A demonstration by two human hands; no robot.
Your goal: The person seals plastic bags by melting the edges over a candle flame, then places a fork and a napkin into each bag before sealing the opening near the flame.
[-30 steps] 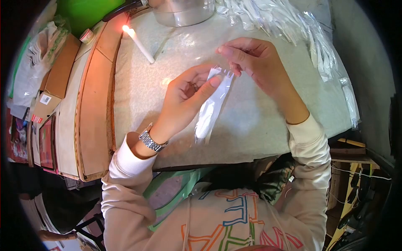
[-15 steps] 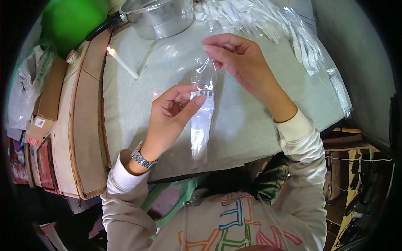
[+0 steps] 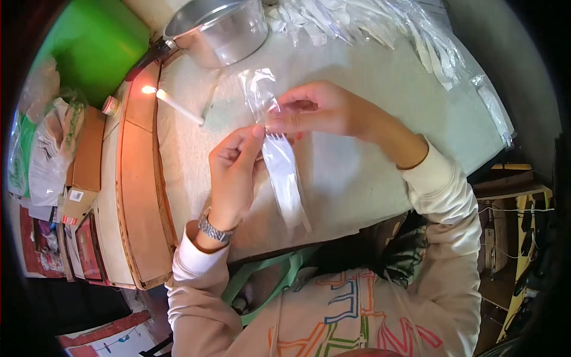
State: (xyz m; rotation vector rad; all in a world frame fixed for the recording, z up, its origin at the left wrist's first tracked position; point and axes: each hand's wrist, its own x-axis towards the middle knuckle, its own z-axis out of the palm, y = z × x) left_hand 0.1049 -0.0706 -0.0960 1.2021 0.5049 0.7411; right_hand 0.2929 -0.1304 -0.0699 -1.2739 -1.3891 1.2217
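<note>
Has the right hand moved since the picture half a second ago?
Yes. Judged against the lit candle, the right hand has shifted downward in the view and somewhat left, and is now close to the left hand.

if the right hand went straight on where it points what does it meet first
The right hand would likely meet the clear wrapper first, right in front of it; just beyond seems to be the thumb of the left hand, though depth is unclear.
</note>
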